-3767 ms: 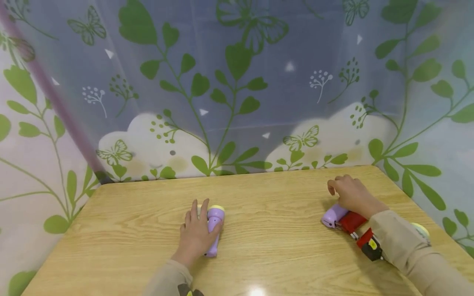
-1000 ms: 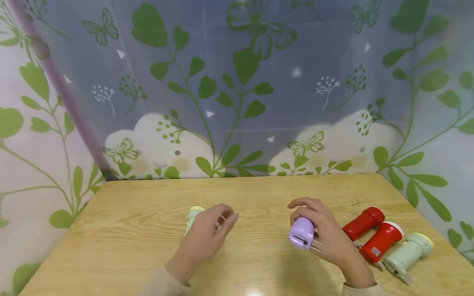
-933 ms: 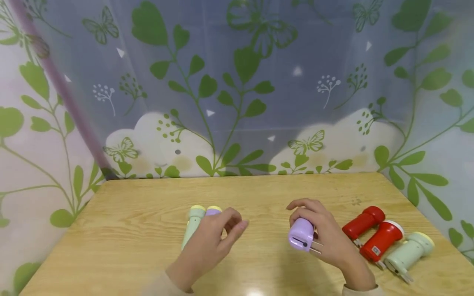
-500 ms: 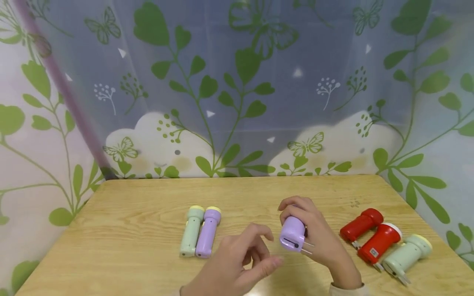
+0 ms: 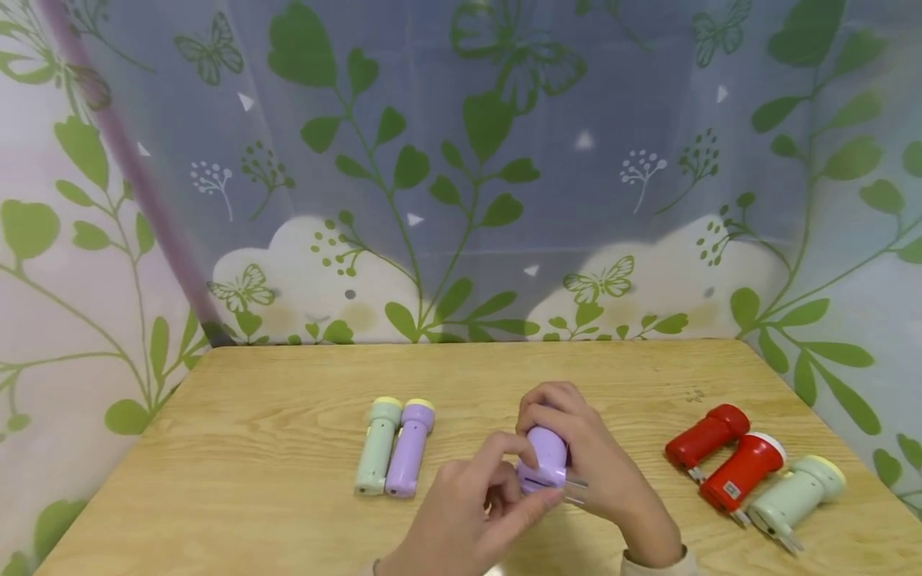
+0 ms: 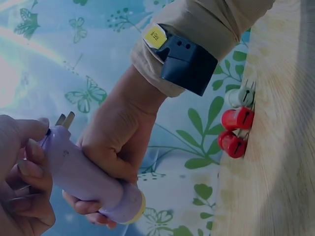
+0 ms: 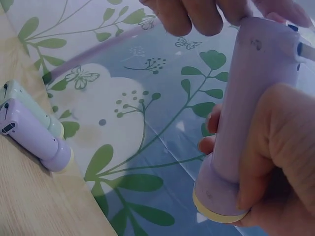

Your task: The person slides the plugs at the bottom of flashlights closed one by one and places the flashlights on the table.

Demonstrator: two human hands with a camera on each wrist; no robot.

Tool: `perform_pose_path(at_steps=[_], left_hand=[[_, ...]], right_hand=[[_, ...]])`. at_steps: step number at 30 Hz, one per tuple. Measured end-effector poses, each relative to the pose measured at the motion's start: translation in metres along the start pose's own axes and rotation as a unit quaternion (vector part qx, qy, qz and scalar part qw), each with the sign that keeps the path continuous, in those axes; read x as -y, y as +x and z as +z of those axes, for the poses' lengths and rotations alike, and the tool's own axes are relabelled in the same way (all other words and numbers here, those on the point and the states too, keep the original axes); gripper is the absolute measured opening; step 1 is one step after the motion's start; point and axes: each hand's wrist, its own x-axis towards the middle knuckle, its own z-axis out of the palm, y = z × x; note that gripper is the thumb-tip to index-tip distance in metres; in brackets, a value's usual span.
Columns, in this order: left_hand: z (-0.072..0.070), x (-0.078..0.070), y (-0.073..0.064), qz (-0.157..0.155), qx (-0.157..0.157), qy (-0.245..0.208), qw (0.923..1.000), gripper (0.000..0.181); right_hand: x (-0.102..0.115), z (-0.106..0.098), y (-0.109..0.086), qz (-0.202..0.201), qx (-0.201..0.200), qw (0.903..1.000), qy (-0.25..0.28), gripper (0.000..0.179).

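Right hand (image 5: 594,464) grips the purple flashlight (image 5: 546,450) above the surface (image 5: 238,448), metal prongs (image 6: 70,119) out, while left hand's (image 5: 461,508) thumb and forefinger pinch its slotted end, exact contact partly hidden; a green flashlight (image 5: 377,448) and second purple flashlight (image 5: 410,450) lie left, two red flashlights (image 5: 744,470) and another green flashlight (image 5: 795,494) right.

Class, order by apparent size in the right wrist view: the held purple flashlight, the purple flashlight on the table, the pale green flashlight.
1. Held purple flashlight, largest and nearest.
2. Purple flashlight on the table, pale green flashlight: unsure, as the green is partly hidden.
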Motion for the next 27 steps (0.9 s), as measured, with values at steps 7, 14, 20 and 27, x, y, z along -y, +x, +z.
perform_pose_path(at_steps=[7, 14, 20, 27], left_hand=[[-0.004, -0.004, 0.001, -0.089, 0.000, -0.016, 0.9959, 0.032], [-0.007, 0.002, 0.002, -0.075, 0.044, -0.024, 0.9960, 0.030], [-0.008, 0.012, 0.000, 0.008, 0.046, 0.004, 0.9989, 0.027], [-0.009, 0.018, 0.000, 0.073, 0.045, -0.005, 0.9963, 0.017]], right_hand=[[0.001, -0.002, 0.003, -0.002, 0.006, 1.0000, -0.003, 0.028], [0.003, 0.002, 0.007, 0.002, 0.020, 0.9998, 0.006, 0.023], [0.002, 0.005, 0.010, -0.018, 0.020, 0.9996, 0.012, 0.020], [0.004, 0.008, 0.009, -0.031, 0.019, 0.9990, 0.026, 0.026]])
